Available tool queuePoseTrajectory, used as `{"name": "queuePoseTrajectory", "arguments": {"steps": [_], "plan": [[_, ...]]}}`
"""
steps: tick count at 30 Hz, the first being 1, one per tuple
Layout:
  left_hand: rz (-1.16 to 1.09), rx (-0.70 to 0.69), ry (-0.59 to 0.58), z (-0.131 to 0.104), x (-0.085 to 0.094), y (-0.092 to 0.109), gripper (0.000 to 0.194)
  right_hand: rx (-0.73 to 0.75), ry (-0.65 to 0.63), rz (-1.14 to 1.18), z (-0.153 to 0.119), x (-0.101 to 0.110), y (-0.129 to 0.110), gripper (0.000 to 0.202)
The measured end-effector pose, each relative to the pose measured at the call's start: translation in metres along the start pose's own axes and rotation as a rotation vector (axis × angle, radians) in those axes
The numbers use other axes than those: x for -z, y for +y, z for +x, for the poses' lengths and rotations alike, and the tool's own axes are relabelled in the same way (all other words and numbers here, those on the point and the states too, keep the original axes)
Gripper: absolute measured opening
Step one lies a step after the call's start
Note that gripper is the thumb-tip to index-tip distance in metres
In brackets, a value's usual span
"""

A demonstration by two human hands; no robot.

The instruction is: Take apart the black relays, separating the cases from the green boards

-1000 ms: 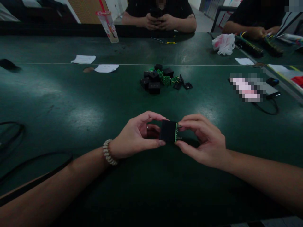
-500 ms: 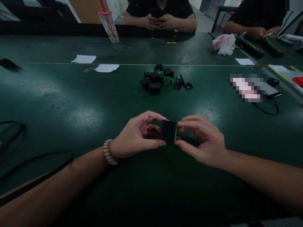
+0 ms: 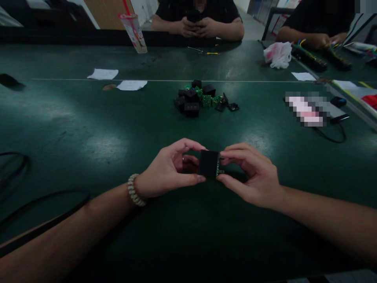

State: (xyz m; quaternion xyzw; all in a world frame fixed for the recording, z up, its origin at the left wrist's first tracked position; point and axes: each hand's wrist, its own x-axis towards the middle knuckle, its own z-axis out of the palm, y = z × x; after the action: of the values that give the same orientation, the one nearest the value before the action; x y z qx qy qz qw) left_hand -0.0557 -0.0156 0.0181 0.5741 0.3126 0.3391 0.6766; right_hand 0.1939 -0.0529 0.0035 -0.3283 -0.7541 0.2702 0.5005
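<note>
Since a second ago, the right hand (image 3: 259, 181) has edged slightly inward, and the thin green circuit board (image 3: 218, 170) shows a narrower, less bright edge at the black, box-shaped casing (image 3: 208, 163); the left hand (image 3: 166, 169) has barely shifted. That casing is in the near middle, held between both hands over the dark green, smooth worktop (image 3: 153, 129); whether it touches the surface, I cannot tell. Fingers and thumb of the left hand grip its left part from the far and near sides. The right hand pinches around the board's end, where small metal prongs (image 3: 221, 171) stick out to the right. A pale, beaded-looking bracelet (image 3: 136, 190) circles the left wrist. Farther off, beyond the hands, black, boxy plastic casings (image 3: 191, 109) lie heaped with small green circuit boards (image 3: 207, 101). Two white paper slips (image 3: 132, 85) lie to the left of that heap. Across the worktop, a person in black holds a dark phone (image 3: 193, 16).
</note>
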Motion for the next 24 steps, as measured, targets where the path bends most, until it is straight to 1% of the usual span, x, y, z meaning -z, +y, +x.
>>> {"name": "queuePoseTrajectory", "arguments": {"steps": [4, 12, 24], "plan": [[-0.004, -0.001, -0.004, -0.0006, -0.0003, 0.0003, 0.055, 0.010, 0.000, -0.003, 0.0006, 0.0004, 0.0006, 0.041], [-0.013, -0.011, -0.007, 0.0005, 0.0007, -0.0009, 0.056, -0.024, 0.000, 0.060, -0.0001, -0.0009, 0.0018, 0.039], [0.005, 0.004, 0.006, 0.0003, 0.0007, -0.0012, 0.058, -0.040, 0.022, 0.093, -0.0001, -0.0013, 0.0012, 0.037]]}}
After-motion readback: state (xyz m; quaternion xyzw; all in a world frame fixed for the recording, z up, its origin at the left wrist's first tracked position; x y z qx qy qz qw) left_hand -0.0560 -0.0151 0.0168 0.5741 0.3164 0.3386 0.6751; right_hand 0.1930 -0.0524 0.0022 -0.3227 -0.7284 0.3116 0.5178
